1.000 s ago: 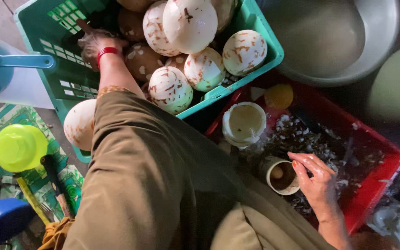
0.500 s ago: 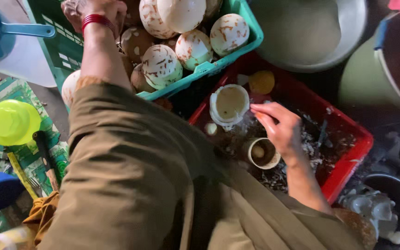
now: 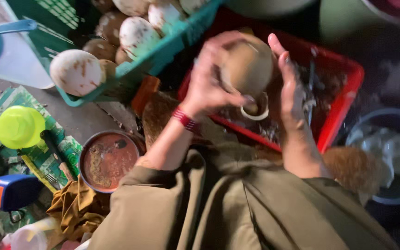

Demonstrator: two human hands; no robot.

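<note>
Above the red crate [image 3: 343,99], a brown coconut [image 3: 248,65] is gripped between both hands: left hand [image 3: 209,78] curled around its side, right hand [image 3: 290,88] pressed flat against the other. Just beneath sits a small white cup [image 3: 254,110]; the green basket [image 3: 130,74] of pale coconuts stands beside the crate.

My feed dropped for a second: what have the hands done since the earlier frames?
The left hand has come out of the green crate with a peeled coconut and carried it over the red crate. The right hand has left the small white cup and now steadies the coconut's other side. Cup, crates and the remaining coconuts are as before.
</note>
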